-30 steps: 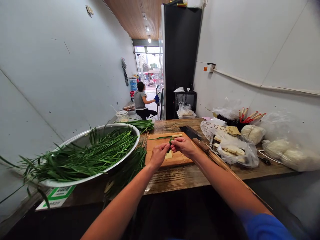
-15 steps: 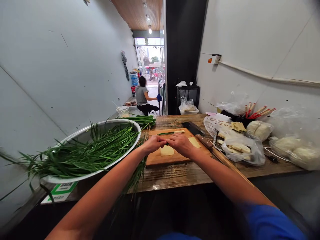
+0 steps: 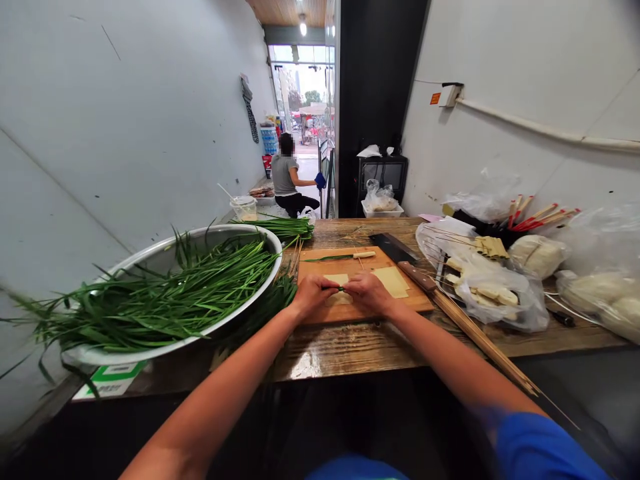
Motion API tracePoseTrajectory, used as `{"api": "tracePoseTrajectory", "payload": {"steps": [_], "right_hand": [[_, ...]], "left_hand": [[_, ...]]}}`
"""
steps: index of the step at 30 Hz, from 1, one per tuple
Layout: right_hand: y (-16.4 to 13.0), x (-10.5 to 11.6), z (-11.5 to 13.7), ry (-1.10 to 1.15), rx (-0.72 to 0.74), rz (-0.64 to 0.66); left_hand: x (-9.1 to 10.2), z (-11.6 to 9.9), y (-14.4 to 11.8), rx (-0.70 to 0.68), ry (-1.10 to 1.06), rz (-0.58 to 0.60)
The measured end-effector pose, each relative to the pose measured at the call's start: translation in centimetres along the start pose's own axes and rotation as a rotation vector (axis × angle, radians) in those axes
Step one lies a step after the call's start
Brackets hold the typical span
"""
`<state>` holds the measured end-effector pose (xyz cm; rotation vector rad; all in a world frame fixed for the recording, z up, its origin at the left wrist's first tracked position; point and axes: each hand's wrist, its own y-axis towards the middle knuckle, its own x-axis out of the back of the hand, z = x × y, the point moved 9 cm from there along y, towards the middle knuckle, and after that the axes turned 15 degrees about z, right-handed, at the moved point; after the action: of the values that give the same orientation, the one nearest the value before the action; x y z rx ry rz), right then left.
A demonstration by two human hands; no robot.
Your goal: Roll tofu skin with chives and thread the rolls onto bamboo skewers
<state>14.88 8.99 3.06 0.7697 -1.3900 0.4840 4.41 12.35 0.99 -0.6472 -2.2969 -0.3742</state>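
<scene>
My left hand (image 3: 315, 294) and my right hand (image 3: 371, 293) meet over the near part of a wooden cutting board (image 3: 313, 320). Fingertips of both hands pinch a short bunch of green chives (image 3: 341, 289), mostly covered by the fingers. Under and just beyond them lies a pale yellow tofu-skin sheet (image 3: 336, 278). More such sheets (image 3: 395, 283) lie beside my right hand. At the board's far side rests a tofu-skin roll (image 3: 364, 255) with chive leaves sticking out leftward. A cleaver (image 3: 393, 247) lies at the board's right edge, its wooden handle toward me.
A large metal basin (image 3: 278, 257) heaped with chives (image 3: 200, 293) stands left. Bamboo skewers (image 3: 480, 343) lie right of the board, near plastic bags (image 3: 530, 310) of pale food and red-tipped sticks (image 3: 543, 217). A person (image 3: 286, 177) crouches by the doorway.
Both hands have drawn closer to me across the tofu-skin sheet, still pinching together. My view has tipped downward and shifted slightly left.
</scene>
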Motion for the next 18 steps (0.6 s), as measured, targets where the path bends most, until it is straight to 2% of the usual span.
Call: {"api": "tracePoseTrajectory", "payload": {"steps": [5, 9, 14, 18], "right_hand": [[-0.4, -0.5, 0.3, 0.066, 0.026, -0.023], [-0.6, -0.2, -1.0, 0.207, 0.023, -0.004], [-1.4, 0.4, -3.5, 0.386, -0.005, 0.006], [-1.5, -0.1, -2.6, 0.359, -0.018, 0.055]], "left_hand": [[-0.7, -1.0, 0.0, -0.141, 0.19, 0.019], [-1.3, -1.4, -0.3, -0.226, 0.239, 0.027], [-1.2, -1.5, -0.5, -0.21, 0.232, -0.002], [-1.1, -1.4, -0.5, -0.173, 0.243, 0.0]]}}
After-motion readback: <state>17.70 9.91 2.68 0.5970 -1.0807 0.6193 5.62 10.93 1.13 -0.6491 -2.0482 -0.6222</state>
